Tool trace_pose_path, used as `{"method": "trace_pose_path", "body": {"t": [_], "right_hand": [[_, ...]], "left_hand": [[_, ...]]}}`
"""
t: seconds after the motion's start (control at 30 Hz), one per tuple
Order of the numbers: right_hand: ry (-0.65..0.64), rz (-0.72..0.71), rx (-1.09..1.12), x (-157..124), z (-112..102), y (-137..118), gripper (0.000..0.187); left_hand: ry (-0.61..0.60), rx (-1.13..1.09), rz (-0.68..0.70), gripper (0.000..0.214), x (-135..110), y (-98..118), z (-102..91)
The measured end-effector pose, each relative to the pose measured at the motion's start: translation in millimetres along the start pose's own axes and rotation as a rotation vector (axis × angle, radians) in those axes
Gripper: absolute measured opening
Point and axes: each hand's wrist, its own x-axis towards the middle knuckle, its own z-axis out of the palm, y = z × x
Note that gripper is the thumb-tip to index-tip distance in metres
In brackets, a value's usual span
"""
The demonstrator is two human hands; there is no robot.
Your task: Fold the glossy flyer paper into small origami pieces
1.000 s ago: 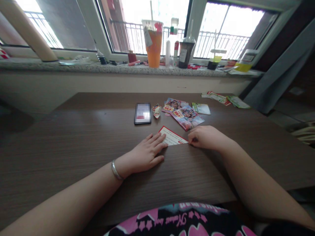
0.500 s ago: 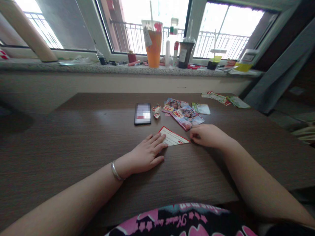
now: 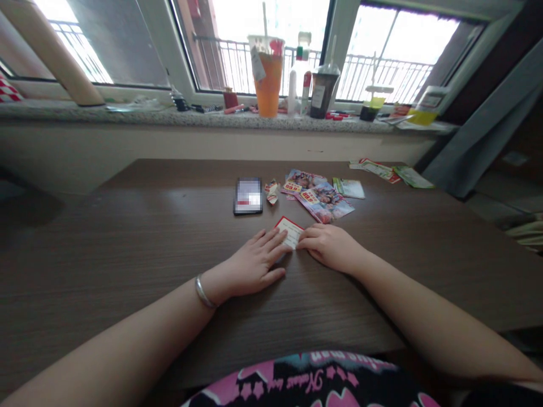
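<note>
A white printed paper with a red edge (image 3: pixel 290 230) lies folded on the brown table (image 3: pixel 169 249). My left hand (image 3: pixel 258 263) rests flat on its left part, fingers spread, a silver bangle at the wrist. Over the paper's right part lies my right hand (image 3: pixel 328 243), fingers bent and close together, their tips at the paper; whether they pinch it is hidden. Just beyond the hands are colourful flyers (image 3: pixel 326 200) and a crumpled scrap of paper (image 3: pixel 272 192).
A phone (image 3: pixel 248 195) lies left of the scrap. More leaflets (image 3: pixel 379 170) are at the table's far right. Along the windowsill (image 3: pixel 203 117) stand an orange drink cup (image 3: pixel 268 85), a dark cup (image 3: pixel 323 93), bottles and pens.
My right hand has slid left from the paper's right tip onto its right part, covering more of it. The left hand stays flat in place. The camera view shifted slightly.
</note>
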Motion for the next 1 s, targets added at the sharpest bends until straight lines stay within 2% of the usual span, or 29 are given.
{"method": "trace_pose_path", "body": {"t": [0.33, 0.67, 1.0], "right_hand": [[-0.054, 0.087, -0.087, 10.5, 4.4, -10.3, 0.027], [-0.112, 0.160, -0.111, 15.2, -1.5, -18.8, 0.026], [-0.095, 0.162, -0.112, 12.3, 1.0, -15.2, 0.026]], "left_hand": [[0.060, 0.022, -0.017, 0.052, 10.1, -11.5, 6.2], [0.140, 0.105, 0.017, 0.041, 1.5, -15.7, 1.8], [0.126, 0.123, 0.007, 0.034, -4.2, -14.8, -4.8]]}}
